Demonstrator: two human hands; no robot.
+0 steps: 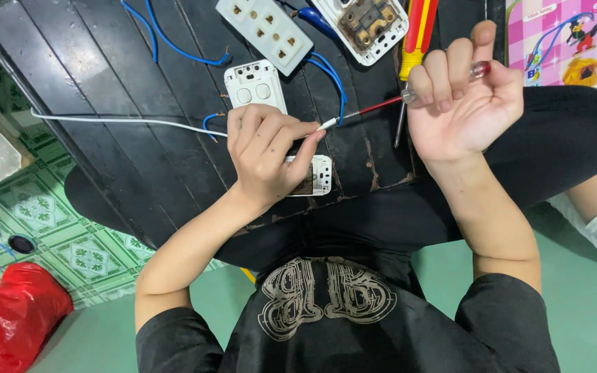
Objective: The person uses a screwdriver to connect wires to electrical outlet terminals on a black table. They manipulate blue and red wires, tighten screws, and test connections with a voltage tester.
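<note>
My left hand presses a small white switch module onto the black wooden board, and its fingertips touch the pale tip of a thin tool. My right hand is closed around a small screwdriver with a clear red handle and a red-sleeved shaft. The shaft slants down and left toward my left fingers. A white switch plate with a short blue wire lies just above my left hand.
A white socket strip, an opened socket back, a red-and-yellow screwdriver, blue wires and a white cable lie on the board. A red plastic bag sits on the floor at lower left. A colourful cartoon mat is at the right.
</note>
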